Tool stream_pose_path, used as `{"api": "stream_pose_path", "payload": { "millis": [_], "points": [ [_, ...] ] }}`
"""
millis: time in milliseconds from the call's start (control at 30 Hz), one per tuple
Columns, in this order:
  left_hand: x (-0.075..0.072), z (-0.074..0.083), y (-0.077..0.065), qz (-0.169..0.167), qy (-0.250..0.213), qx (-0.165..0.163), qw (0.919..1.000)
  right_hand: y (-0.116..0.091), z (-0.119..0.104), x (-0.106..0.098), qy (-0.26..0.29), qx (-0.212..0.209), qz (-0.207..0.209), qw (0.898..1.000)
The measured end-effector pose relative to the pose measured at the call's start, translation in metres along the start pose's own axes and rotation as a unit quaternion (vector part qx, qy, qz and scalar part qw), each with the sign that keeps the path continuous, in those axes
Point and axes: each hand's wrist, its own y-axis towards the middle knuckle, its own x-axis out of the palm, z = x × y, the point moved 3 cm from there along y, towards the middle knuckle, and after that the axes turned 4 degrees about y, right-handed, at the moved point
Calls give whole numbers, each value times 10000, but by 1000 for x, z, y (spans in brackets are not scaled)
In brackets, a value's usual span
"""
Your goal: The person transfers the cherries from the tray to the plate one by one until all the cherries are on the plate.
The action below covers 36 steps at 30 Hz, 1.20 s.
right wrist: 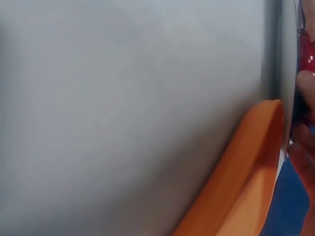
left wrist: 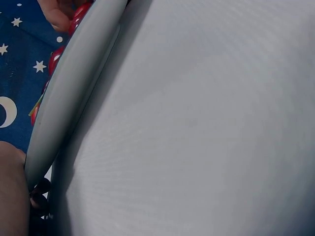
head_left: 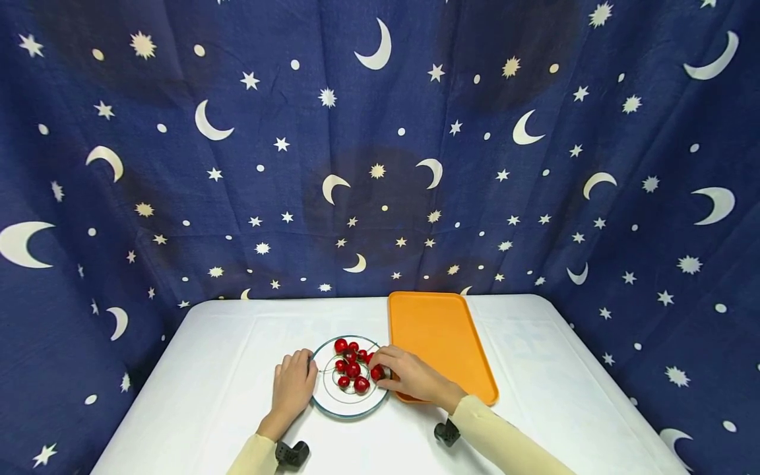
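Several red cherries, some with thin stems, lie on a round clear plate with a bluish rim in the head view. At the plate's right side my right hand pinches a cherry between thumb and fingers. My left hand rests against the left rim, thumb side toward the plate. Seen edge-on in the left wrist view, the plate partly hides the cherries. The right wrist view catches my fingers by a red cherry at its right edge.
An orange tray lies right of the plate, its near end under my right hand and forearm. White cloth covers the table. A dark blue curtain with moons and stars hangs behind and at both sides.
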Motion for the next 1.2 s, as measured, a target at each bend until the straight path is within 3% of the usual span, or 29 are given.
{"api": "stream_pose_path", "payload": {
  "millis": [167,467,600,867,1200],
  "points": [
    [3,0,1,-15,-27,38,10000,-4,2,-4,-150,-225,478,9985],
    [2,3,2,1,-42,77,10000,-18,25,-25,-664,-53,1196,9906],
    [2,4,1,-39,-54,70,10000,-29,35,-39,-744,105,1375,9877],
    [-3,2,1,32,-120,48,9999,-38,49,-58,-772,854,1529,9815],
    [-8,-1,0,-43,-374,-52,9993,-40,54,-61,-772,1055,1781,9753]
  ]
}}
